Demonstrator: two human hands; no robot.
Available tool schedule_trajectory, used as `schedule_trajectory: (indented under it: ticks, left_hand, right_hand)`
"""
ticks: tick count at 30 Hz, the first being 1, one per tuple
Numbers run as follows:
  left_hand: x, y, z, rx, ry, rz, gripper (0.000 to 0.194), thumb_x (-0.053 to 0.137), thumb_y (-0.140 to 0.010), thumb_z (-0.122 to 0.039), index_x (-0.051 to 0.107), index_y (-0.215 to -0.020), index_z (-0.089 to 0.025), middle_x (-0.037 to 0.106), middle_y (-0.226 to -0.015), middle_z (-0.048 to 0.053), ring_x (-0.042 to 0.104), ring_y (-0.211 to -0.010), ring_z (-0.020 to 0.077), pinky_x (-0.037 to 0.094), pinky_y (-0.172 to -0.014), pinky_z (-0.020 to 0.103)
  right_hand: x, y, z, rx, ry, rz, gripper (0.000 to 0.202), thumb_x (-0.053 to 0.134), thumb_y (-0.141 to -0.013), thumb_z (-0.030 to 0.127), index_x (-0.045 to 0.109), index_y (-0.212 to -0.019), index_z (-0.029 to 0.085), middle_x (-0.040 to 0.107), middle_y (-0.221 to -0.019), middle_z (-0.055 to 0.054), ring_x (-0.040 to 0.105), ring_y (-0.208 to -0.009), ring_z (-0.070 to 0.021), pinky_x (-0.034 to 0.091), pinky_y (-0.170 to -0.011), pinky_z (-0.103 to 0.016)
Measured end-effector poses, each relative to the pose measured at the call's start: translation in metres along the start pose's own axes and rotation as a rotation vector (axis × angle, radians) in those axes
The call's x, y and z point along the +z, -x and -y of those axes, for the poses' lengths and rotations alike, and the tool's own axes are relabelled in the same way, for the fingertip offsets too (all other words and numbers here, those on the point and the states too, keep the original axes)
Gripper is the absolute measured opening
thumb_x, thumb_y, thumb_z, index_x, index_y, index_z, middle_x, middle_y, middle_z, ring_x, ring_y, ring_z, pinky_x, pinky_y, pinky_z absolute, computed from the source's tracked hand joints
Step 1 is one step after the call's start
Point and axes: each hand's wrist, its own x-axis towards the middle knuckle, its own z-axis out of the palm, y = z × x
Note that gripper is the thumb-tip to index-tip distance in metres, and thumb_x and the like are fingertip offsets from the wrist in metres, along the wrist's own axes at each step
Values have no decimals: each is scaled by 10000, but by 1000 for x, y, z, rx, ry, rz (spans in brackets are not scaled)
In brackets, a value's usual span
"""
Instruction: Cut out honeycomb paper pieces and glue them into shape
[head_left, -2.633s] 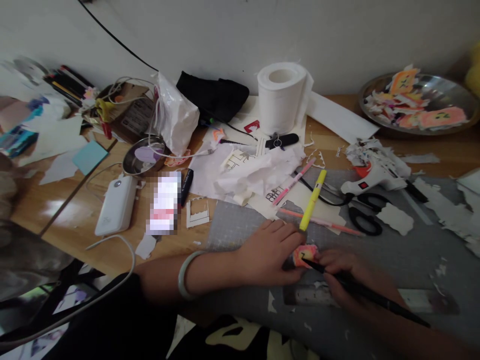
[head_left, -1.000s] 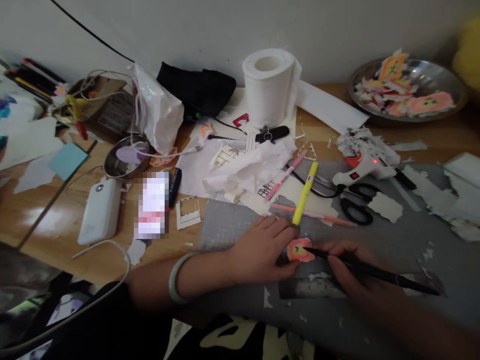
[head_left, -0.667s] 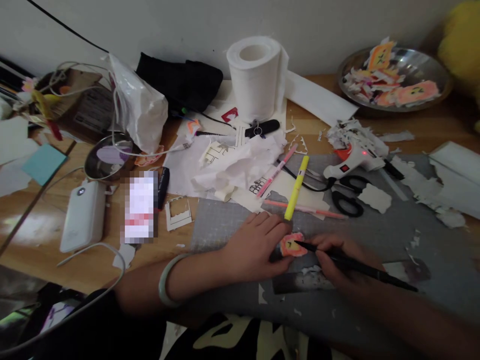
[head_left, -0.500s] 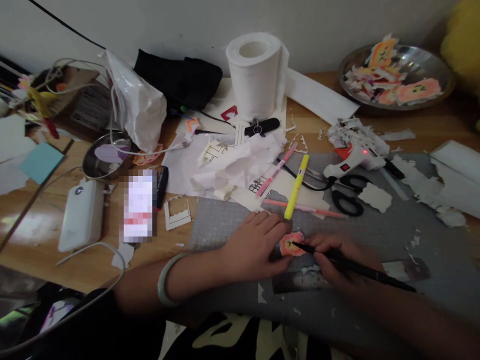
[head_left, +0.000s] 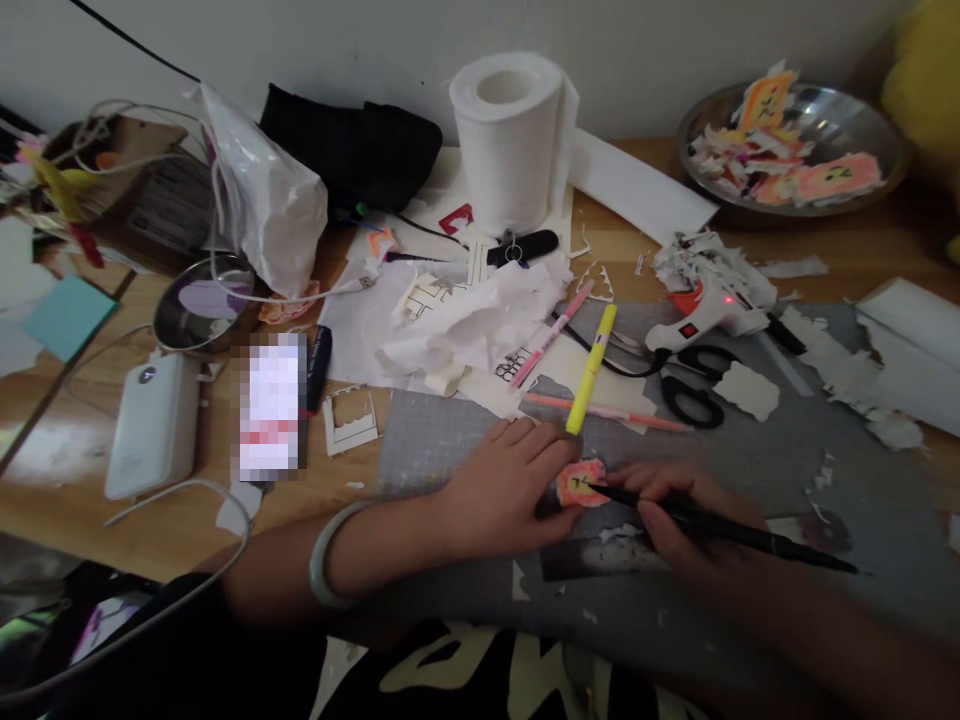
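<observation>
A small torn-edged paper piece [head_left: 571, 497], coloured orange-pink with a yellow middle and dark marks, lies on the grey cutting mat [head_left: 465, 580]. At its left edge my left hand [head_left: 510, 490] is closed, thumb below and fingers above, gripping it. My right hand [head_left: 690, 520] is wrapped round a black pen [head_left: 739, 535], whose tip meets the yellow middle of the paper. Just above my left hand lies a yellow highlighter [head_left: 592, 370]. Below and right of the paper, a smudged flat strip [head_left: 577, 562] rests on the mat, partly hidden by my right hand.
Black-handled scissors [head_left: 691, 402] and a white glue gun [head_left: 697, 325] with a red light lie at right. A steel bowl [head_left: 855, 115] holds coloured paper pieces. A paper roll [head_left: 502, 150] stands behind paper scraps [head_left: 472, 330]; a white power bank [head_left: 154, 425] sits left.
The pen tip has shifted slightly right across the paper piece, and the dark marks show more plainly. Both hands keep their grips. The whole view has shifted a little.
</observation>
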Motion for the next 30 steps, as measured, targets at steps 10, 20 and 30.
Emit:
schedule_trajectory:
  ticks: [10,20,30]
  left_hand:
    - [1,0,0,5,-15,-4,322,524,-800,-384,528,-1028,-157,603,-1037,82,515,-919,256,399,-789,392]
    - [4,5,2,-37,258,-131,494,552,-786,-446,383,-1162,-174,548,-1022,95,521,-921,247,433,-810,411]
    - [20,13,7,211,690,-287,579,376,-864,-524,95,-1292,-254,461,-1031,99,514,-923,226,470,-721,365]
  right_hand:
    - [0,-8,-6,-271,57,64,96,536,-764,165,515,-819,241,676,-825,-9,671,-820,-168,536,-723,-277]
    - [-5,-1,-1,-141,-107,-65,43,513,-787,218,521,-768,255,668,-750,-30,674,-767,-205,551,-714,-332]
    - [-9,-3,2,-180,-161,70,119,564,-820,246,577,-935,277,676,-871,-12,668,-830,-192,549,-725,-295]
